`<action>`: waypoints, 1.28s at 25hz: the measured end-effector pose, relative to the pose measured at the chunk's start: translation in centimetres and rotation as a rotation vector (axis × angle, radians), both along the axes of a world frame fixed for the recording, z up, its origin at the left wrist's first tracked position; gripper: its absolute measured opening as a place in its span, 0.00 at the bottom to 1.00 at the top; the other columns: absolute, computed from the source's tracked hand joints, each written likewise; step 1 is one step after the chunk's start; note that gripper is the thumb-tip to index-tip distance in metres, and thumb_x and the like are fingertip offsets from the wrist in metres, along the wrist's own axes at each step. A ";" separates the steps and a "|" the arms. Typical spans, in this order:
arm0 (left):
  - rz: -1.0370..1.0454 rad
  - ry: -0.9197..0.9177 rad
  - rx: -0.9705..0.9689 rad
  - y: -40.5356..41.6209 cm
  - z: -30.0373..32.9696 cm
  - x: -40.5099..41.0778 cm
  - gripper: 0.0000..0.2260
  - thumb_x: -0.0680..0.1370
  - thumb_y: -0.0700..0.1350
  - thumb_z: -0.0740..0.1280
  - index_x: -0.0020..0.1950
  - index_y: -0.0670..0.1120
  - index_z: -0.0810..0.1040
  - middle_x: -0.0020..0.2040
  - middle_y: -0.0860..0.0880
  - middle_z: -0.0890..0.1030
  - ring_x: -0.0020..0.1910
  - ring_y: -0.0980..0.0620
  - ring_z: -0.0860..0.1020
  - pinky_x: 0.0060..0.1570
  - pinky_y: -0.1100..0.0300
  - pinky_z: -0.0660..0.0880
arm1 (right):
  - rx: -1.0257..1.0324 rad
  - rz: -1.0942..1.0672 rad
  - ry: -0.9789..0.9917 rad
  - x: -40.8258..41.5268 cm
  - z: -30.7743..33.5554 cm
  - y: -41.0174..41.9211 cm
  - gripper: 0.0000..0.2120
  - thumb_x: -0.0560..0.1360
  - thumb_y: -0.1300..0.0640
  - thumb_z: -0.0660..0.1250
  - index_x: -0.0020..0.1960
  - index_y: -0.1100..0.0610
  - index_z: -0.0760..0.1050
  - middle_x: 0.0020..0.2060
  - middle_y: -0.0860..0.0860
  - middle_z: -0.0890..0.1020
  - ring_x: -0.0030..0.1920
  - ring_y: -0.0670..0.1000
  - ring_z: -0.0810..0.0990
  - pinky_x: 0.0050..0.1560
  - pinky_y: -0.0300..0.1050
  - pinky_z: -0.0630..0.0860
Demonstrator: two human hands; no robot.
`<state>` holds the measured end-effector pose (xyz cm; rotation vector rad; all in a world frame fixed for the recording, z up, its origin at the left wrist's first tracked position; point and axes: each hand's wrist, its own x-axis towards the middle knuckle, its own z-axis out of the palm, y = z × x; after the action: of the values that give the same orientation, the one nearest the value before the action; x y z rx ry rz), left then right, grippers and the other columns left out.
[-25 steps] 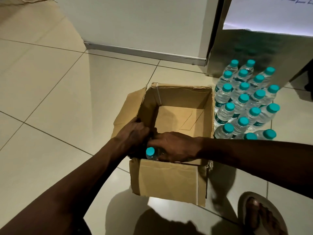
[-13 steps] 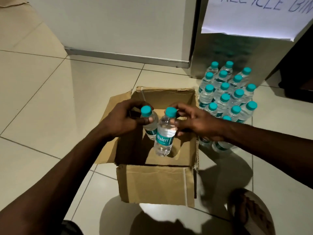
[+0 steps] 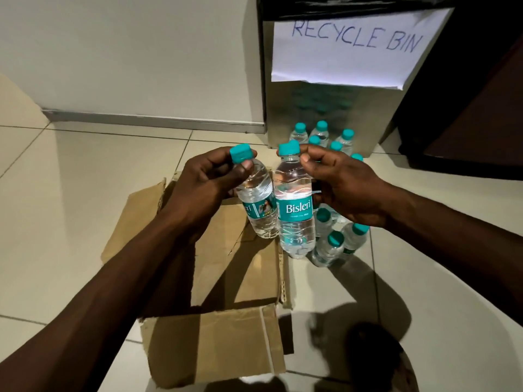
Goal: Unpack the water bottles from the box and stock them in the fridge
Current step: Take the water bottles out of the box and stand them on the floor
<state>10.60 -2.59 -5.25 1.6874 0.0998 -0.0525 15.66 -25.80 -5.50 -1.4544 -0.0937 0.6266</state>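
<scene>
- Above the open cardboard box (image 3: 226,278), the left hand (image 3: 206,182) pinches one water bottle (image 3: 259,199) at its teal cap.
- Just beside it, the right hand (image 3: 339,185) pinches a second Bisleri bottle (image 3: 295,210) by the neck.
- Beyond the right-hand grip, more bottles (image 3: 334,244) stand on the tiled floor (image 3: 70,193).

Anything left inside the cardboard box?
The visible floor of the cardboard box is bare. The left forearm and two held bottles cover its far-left part, so that is unknown.

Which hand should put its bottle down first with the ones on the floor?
Probably the right hand: its clear teal-capped water bottle hangs beside the standing floor bottles; the left hand hovers over the cardboard box.
</scene>
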 end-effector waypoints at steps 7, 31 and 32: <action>0.001 0.023 -0.011 -7.2 1.6 4.3 0.14 0.76 0.52 0.72 0.57 0.46 0.78 0.47 0.50 0.87 0.46 0.52 0.86 0.47 0.48 0.83 | 0.086 -0.260 -0.016 1.6 0.5 -3.5 0.18 0.83 0.48 0.60 0.67 0.56 0.76 0.59 0.54 0.84 0.59 0.56 0.84 0.64 0.58 0.77; -0.172 -0.017 0.433 -20.8 -3.0 10.6 0.21 0.68 0.63 0.76 0.51 0.48 0.85 0.43 0.53 0.86 0.43 0.53 0.84 0.47 0.49 0.82 | -0.369 -0.481 -0.356 5.9 -4.3 -16.6 0.17 0.74 0.50 0.75 0.61 0.48 0.81 0.53 0.51 0.83 0.53 0.52 0.84 0.51 0.59 0.84; -0.164 -0.023 0.469 -21.2 -3.6 10.6 0.21 0.69 0.60 0.77 0.53 0.48 0.85 0.46 0.53 0.86 0.44 0.54 0.83 0.49 0.52 0.82 | -0.398 -0.476 -0.347 5.9 -4.8 -16.8 0.18 0.74 0.50 0.75 0.62 0.48 0.80 0.53 0.51 0.82 0.53 0.52 0.84 0.51 0.59 0.84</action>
<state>21.16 -23.74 -8.88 2.1618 -0.0496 -0.1412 21.52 -42.61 -10.29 -1.8786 0.1135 -0.0056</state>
